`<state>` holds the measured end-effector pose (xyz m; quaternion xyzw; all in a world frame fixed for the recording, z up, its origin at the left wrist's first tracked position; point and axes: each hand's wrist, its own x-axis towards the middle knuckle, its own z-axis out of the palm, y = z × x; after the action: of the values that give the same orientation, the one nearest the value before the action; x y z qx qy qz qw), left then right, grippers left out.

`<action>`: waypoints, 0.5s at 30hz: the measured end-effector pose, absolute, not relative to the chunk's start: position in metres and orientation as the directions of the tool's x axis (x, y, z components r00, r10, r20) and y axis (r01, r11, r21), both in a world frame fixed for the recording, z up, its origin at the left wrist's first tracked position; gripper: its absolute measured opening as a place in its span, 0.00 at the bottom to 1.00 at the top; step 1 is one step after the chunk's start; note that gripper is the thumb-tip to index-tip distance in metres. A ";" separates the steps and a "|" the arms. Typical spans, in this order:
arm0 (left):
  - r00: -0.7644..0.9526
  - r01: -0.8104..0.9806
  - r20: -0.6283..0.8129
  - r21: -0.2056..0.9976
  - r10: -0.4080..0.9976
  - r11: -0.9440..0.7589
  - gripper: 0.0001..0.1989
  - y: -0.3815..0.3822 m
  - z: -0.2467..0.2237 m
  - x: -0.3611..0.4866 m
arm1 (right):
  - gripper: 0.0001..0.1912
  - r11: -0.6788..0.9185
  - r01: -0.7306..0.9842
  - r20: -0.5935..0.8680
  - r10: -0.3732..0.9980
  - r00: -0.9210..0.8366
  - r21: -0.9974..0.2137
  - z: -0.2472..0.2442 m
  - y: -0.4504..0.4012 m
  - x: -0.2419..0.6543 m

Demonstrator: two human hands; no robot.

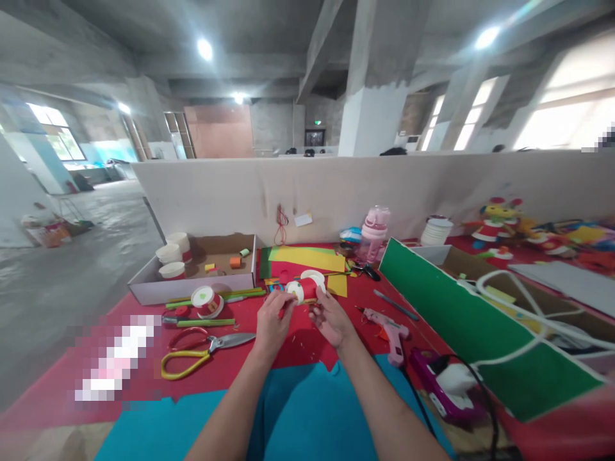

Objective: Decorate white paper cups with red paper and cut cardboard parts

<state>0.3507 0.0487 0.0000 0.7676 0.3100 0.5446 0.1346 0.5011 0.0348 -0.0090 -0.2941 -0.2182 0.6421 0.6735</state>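
Observation:
A paper cup [310,289] with a red band lies on its side in the air between my hands, above the red table cover. My right hand [332,320] grips it at its right end, thumb on top and fingers curled beneath. At the left end, the fingers of my left hand [275,320] are pinched together against the cup's white base. Whatever sits between those fingertips is too small to make out. Another white cup rim shows just behind the held cup. To the left stands a similar upside-down paper cup [206,301] with a small green piece on top.
Large scissors [211,351] and green strips [206,323] lie left, before an open box [192,291] with cups. On the right are a pink glue gun [388,330], a grey pen [396,305], a purple power strip [444,390] with cables and a green-sided box [461,326]. Coloured sheets [307,258] lie behind.

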 end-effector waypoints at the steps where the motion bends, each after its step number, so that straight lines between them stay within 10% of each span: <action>1: 0.212 0.333 0.749 0.549 0.628 -0.767 0.05 0.048 -0.001 0.350 | 0.16 -0.010 -0.729 -0.080 0.995 0.062 -0.684 -0.009 0.034 0.500; 15: 0.055 0.552 0.786 0.490 0.616 -0.674 0.04 0.057 -0.014 0.344 | 0.13 -0.059 -0.764 -0.107 0.994 0.013 -0.642 -0.019 0.035 0.486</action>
<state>0.3440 0.0566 -0.0140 0.7259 0.4024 0.5571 0.0286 0.4858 0.0354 -0.0188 -0.2797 -0.2053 0.6718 0.6545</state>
